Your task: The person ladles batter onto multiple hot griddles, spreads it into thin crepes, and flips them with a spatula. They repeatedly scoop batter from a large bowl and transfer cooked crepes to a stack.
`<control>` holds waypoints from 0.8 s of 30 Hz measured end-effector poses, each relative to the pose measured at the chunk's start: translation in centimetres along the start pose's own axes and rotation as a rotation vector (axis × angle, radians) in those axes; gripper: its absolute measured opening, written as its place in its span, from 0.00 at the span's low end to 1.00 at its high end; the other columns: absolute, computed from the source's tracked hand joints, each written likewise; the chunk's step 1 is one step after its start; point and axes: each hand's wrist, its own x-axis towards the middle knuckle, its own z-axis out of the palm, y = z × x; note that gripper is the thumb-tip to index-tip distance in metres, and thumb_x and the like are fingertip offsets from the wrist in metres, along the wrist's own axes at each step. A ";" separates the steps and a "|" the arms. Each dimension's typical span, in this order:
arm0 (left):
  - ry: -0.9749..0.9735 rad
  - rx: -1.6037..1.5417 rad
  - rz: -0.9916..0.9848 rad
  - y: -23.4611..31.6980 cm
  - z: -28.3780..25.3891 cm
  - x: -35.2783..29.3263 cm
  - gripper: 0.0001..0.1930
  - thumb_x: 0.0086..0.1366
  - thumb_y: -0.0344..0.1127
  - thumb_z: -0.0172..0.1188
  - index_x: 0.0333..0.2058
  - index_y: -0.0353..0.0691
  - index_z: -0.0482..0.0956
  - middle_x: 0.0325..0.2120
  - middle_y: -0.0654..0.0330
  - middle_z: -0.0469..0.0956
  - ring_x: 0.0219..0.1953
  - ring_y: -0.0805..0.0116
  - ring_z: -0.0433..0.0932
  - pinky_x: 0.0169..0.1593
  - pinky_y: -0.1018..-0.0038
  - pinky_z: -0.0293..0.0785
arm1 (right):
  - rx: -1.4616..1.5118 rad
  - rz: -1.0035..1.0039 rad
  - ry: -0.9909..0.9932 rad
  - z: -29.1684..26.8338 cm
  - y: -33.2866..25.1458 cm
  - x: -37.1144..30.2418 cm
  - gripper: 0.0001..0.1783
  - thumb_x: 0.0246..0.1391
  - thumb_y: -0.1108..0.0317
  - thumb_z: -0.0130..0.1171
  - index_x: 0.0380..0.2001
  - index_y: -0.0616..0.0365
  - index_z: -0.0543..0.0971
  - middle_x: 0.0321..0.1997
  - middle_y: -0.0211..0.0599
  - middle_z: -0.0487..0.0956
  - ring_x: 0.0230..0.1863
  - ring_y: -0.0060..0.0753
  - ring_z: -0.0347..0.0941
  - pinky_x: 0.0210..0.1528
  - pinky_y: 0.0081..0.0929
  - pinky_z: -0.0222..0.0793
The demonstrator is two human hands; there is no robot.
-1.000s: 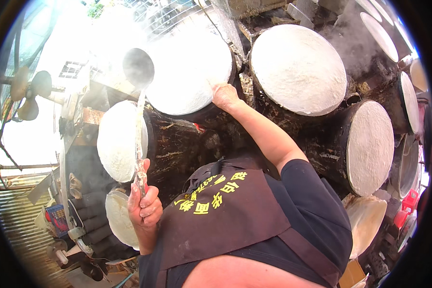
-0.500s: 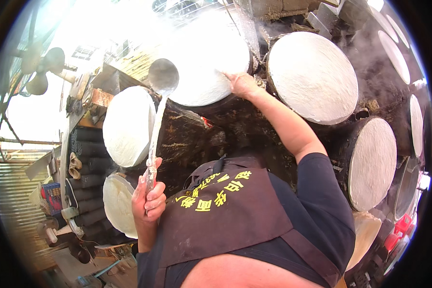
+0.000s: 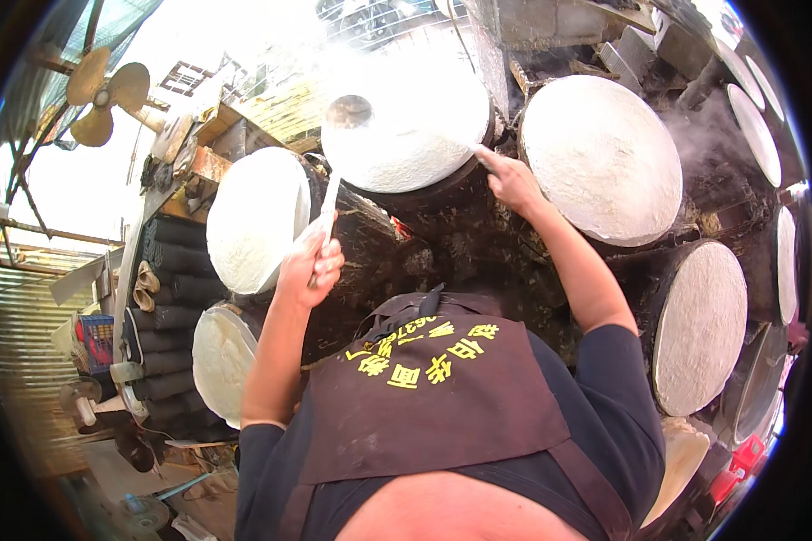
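One left-hand grip (image 3: 312,258), curled closed around the pale ladle handle (image 3: 331,195)

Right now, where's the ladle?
In the head view, the ladle is left of centre, its handle in the left hand, its bowl against the white-topped drum straight ahead.

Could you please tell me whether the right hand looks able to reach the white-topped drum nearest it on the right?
Probably yes: the right hand seems to hold no tool and is close to the left edge of that white-topped drum, with nothing apparent in between.
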 end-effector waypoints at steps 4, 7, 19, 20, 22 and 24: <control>0.226 0.447 0.148 0.5 1.8 5.5 0.06 0.68 0.37 0.50 0.41 0.46 0.69 0.17 0.68 0.63 0.13 0.81 0.59 0.13 0.83 0.55 | 0.285 0.203 0.318 2.9 0.1 -4.8 0.31 0.47 0.74 0.51 0.58 0.57 0.67 0.40 0.58 0.77 0.39 0.57 0.76 0.43 0.42 0.72; 0.295 0.706 0.240 0.9 1.7 8.7 0.08 0.66 0.37 0.52 0.42 0.44 0.69 0.18 0.67 0.63 0.13 0.81 0.60 0.13 0.82 0.57 | 0.369 0.202 0.186 5.9 -4.9 -6.0 0.32 0.47 0.75 0.53 0.60 0.54 0.66 0.41 0.60 0.76 0.40 0.58 0.75 0.43 0.41 0.71; 0.264 0.351 0.035 -5.0 10.7 9.5 0.05 0.66 0.30 0.50 0.30 0.39 0.65 0.16 0.61 0.65 0.16 0.71 0.66 0.17 0.73 0.68 | 0.946 0.430 -0.055 10.8 -10.3 -6.7 0.31 0.55 0.74 0.51 0.64 0.49 0.62 0.17 0.35 0.72 0.13 0.22 0.67 0.17 0.28 0.66; 0.230 0.183 0.044 -6.2 11.9 9.4 0.07 0.66 0.30 0.50 0.29 0.39 0.65 0.16 0.60 0.65 0.16 0.70 0.66 0.18 0.71 0.69 | 0.835 0.356 -0.057 11.3 -9.9 -7.1 0.31 0.54 0.75 0.51 0.63 0.50 0.63 0.22 0.43 0.74 0.19 0.33 0.70 0.24 0.32 0.68; 0.283 0.012 0.095 -6.7 15.0 8.0 0.09 0.67 0.30 0.47 0.27 0.37 0.64 0.16 0.60 0.64 0.16 0.71 0.66 0.19 0.72 0.69 | 0.652 0.211 -0.052 10.9 -9.8 -7.2 0.31 0.53 0.76 0.51 0.61 0.52 0.64 0.33 0.54 0.77 0.33 0.50 0.75 0.36 0.38 0.70; -0.058 -0.481 -0.097 -5.7 10.1 9.0 0.09 0.69 0.32 0.44 0.30 0.35 0.64 0.16 0.61 0.61 0.16 0.74 0.65 0.16 0.78 0.65 | 0.554 0.061 -0.042 8.6 -9.7 -7.5 0.31 0.51 0.77 0.52 0.61 0.53 0.65 0.43 0.60 0.76 0.45 0.60 0.73 0.46 0.42 0.69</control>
